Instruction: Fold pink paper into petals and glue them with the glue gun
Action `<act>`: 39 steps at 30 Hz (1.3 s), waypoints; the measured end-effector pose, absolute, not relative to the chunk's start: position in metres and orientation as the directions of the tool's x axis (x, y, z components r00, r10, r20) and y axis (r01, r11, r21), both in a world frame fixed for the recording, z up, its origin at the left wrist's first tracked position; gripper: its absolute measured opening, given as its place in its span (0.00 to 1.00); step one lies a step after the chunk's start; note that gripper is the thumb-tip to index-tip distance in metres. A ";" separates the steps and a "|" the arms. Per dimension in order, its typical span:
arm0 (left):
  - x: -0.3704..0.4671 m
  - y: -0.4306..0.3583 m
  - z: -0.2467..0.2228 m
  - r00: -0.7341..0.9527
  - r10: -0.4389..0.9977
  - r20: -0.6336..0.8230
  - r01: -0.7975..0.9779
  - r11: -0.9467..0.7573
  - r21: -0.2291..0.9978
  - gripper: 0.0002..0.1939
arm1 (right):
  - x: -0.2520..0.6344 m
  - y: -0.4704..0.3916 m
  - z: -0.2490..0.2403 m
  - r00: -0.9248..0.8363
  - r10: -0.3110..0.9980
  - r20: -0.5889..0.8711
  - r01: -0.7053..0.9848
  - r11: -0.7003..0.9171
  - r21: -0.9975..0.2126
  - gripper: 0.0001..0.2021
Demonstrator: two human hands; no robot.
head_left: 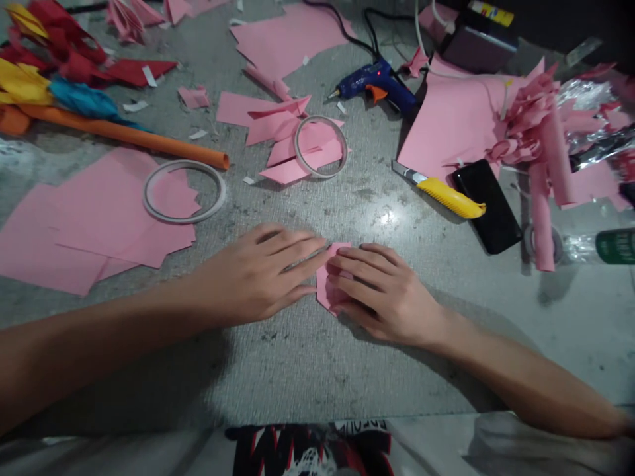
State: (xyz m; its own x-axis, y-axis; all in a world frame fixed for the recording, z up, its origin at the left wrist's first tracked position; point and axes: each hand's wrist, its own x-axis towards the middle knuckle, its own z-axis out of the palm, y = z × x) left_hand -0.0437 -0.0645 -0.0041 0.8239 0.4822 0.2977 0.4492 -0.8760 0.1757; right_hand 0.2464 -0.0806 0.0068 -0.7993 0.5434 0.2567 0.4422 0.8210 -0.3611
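A small folded piece of pink paper (325, 289) lies flat on the grey table (297, 377), near its front edge. My left hand (280, 268) touches its left side with fingertips, the fingers stretched out and slightly apart. From the right, my right hand (384, 291) lies over the paper with its fingers spread flat, covering much of it. Beyond my hands, a white tape ring (321, 173) rests on several folded pink pieces (282, 127). Another tape ring (218, 205) lies on pink sheets (114, 205) at the left.
A yellow cutter (449, 198) lies partly on a black phone (489, 208) at the right. Behind are a blue glue gun (380, 82) and pink sheets (456, 112). An orange paper tube (143, 137) and red paper flowers sit back left; rolled pink paper (555, 152) is far right.
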 end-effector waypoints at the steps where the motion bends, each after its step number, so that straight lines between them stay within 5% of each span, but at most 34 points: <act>1: -0.043 -0.065 -0.005 0.822 0.484 0.300 0.446 -0.875 0.189 0.26 | 0.246 -0.081 0.007 -0.801 0.541 0.257 0.440 0.823 -0.359 0.11; 39: -0.040 -0.066 -0.008 0.841 0.463 0.279 0.428 -0.886 0.178 0.24 | 0.247 -0.082 0.007 -0.791 0.548 0.274 0.449 0.823 -0.348 0.10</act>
State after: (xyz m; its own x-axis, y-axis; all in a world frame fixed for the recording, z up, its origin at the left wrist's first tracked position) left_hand -0.0399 -0.0662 -0.0085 0.8414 0.4627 0.2794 0.4280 -0.8860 0.1782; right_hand 0.2469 -0.0818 0.0072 -0.7905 0.5477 0.2741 0.4495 0.8228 -0.3477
